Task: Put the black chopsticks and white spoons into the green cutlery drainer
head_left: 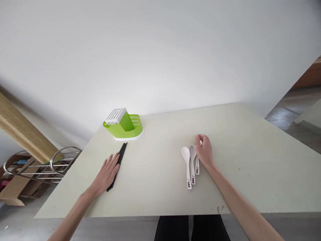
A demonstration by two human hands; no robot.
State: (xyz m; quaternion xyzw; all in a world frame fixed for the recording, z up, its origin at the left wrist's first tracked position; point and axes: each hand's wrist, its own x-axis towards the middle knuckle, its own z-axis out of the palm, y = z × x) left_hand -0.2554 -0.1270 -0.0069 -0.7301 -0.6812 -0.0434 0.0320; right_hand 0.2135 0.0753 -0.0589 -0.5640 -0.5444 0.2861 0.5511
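Both hands are over a pale table (160, 134). At the left, the left hand (109, 170), open with fingers nearly straight, rests on a bundle of black chopsticks (122, 153). Farther right, the right hand (204, 152) has its fingers curled over the bowl of the right spoon (197, 167); whether it grips or only touches, I cannot tell.

Chopsticks look the larger worry: being slim and smooth, they could roll or fan apart under uneven pressure. With the right spoon, a glossy bowl might slip from loose fingertips, and a sideways pull could knock the middle spoon (193, 165) just beside it.

Largest of the things is a green holder (125, 134) with a white slotted top, white base and perforated far wall, standing far left, apart from both hands. Next, the chopsticks lie slanted, far ends to the right, too close together to count. Smallest are 3 white spoons, bowls far and handles near, stepped so that the left spoon (188, 170) lies nearest; each handle carries a small reddish and dark print.
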